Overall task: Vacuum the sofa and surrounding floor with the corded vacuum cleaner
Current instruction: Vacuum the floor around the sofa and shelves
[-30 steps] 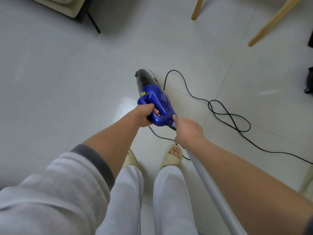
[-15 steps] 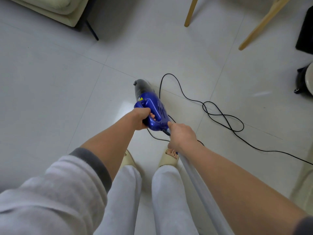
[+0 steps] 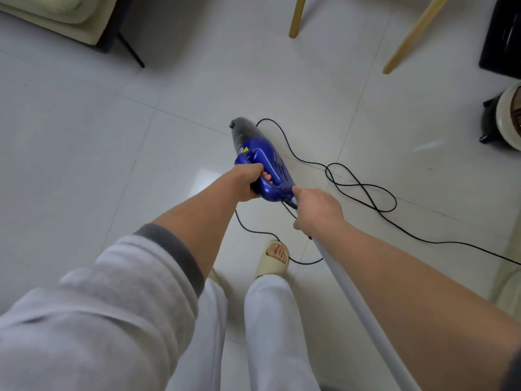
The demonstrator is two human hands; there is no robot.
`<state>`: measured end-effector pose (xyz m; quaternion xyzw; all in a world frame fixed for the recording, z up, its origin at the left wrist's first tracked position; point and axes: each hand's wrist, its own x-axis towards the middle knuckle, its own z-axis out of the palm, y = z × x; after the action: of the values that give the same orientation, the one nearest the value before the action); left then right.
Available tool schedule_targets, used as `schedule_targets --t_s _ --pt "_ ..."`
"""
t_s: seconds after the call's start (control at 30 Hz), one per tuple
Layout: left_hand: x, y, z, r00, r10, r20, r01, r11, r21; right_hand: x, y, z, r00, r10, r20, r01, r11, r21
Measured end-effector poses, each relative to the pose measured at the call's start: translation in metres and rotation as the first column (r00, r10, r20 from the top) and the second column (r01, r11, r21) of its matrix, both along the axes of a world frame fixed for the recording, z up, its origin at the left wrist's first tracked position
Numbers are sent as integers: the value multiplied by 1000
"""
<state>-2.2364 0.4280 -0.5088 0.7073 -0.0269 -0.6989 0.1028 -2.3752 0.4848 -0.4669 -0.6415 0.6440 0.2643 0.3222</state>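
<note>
Above white floor: blue vacuum (image 3: 265,167), dark nose; left hand (image 3: 248,183) grips handle, right hand (image 3: 317,210) grips grey tube (image 3: 363,314).

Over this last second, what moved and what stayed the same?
The view tipped up, showing more of the sofa and chair legs. One slippered foot stepped forward. Unchanged: left hand grips the vacuum handle, right hand holds the grey tube.

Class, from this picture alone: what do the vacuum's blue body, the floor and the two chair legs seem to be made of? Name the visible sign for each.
Vacuum's blue body: likely moulded plastic, glossy; smooth curves, vent slots, soft highlights.
Floor: probably glazed ceramic or porcelain tile; thin grout lines, mirror-like glare.
Chair legs: apparently light wood, matte; warm tan colour, though grain is not visible.
</note>
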Motion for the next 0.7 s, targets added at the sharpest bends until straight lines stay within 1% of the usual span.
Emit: schedule_targets --t_s 0.13,0.23,0.37,0.5,0.7 --pt "-8 -18 -13 998 -59 16 59 998 -25 -6 -10 -17 999 -44 24 44 999 -19" --pt "-9 -26 -23 996 -87 34 88 995 -47 -6 -16 -25 998 -48 40 49 999 -23" --pt "-11 -27 -35 997 -74 36 76 996 -49 -12 -19 -29 999 -37 39 38 999 -24" --pt "-19 -16 -33 995 -97 26 97 995 -31 -20 -7 -24 998 -43 41 44 999 -15" --pt "-44 -1 -21 987 -161 -2 161 987 -15 -39 21 -11 988 -148 41 147 989 20"
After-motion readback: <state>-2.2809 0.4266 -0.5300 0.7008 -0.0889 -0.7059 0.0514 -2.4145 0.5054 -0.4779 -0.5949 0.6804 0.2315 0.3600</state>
